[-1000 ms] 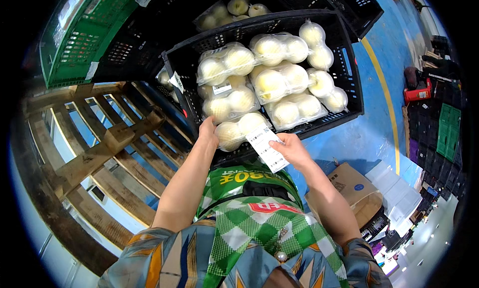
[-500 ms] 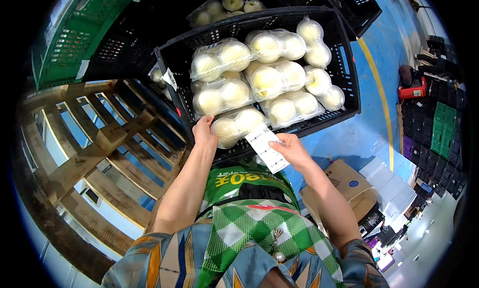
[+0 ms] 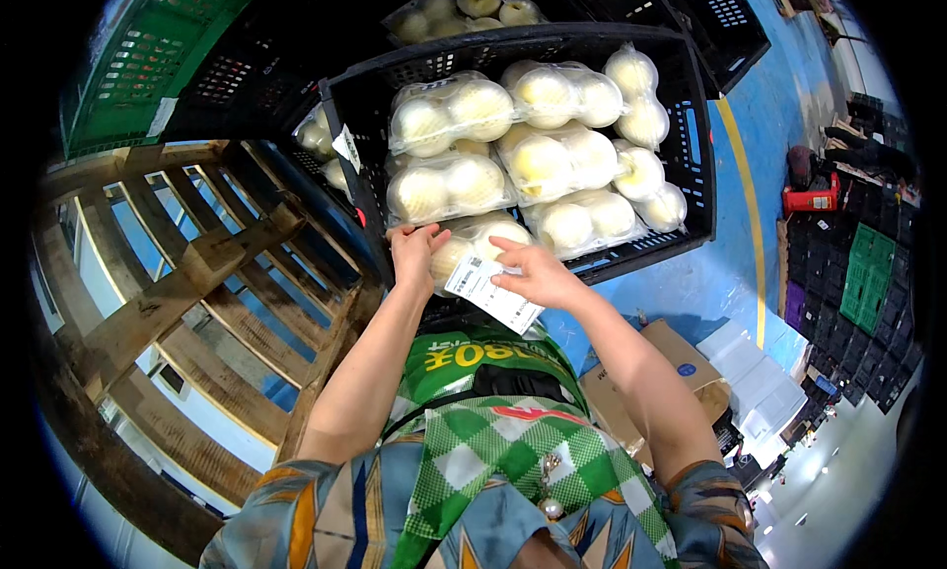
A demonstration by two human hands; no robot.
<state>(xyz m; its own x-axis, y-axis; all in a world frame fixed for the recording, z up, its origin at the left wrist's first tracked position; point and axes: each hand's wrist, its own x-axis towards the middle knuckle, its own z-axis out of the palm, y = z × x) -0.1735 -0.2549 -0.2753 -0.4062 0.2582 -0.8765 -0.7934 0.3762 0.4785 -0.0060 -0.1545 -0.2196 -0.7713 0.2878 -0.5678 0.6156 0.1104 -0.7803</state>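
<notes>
My right hand point(image 3: 546, 276) pinches a white strip of printed labels point(image 3: 485, 291), which lies slantwise over the nearest clear pack of pale round fruit point(image 3: 455, 261). That pack sits at the near left of a black plastic crate point(image 3: 702, 179). At the pack's left side, my left hand point(image 3: 414, 258) has its fingertips drawn together; anything between them is too small to make out. Farther in, several similar fruit packs point(image 3: 558, 162) are stacked in rows, each fruit in a pale net sleeve. The label strip hides part of the near pack.
A wooden pallet point(image 3: 222, 263) stands at the left, below a green crate point(image 3: 148, 61). More packed fruit point(image 3: 429, 15) lies in a dark crate behind. At the right are a cardboard box point(image 3: 681, 367), white boxes point(image 3: 755, 377) and stacked crates point(image 3: 838, 273) on blue floor.
My right hand has moved left with the label strip, bringing it across the near pack. My left hand's fingers have shifted slightly at the pack's edge. The view has shifted a little.
</notes>
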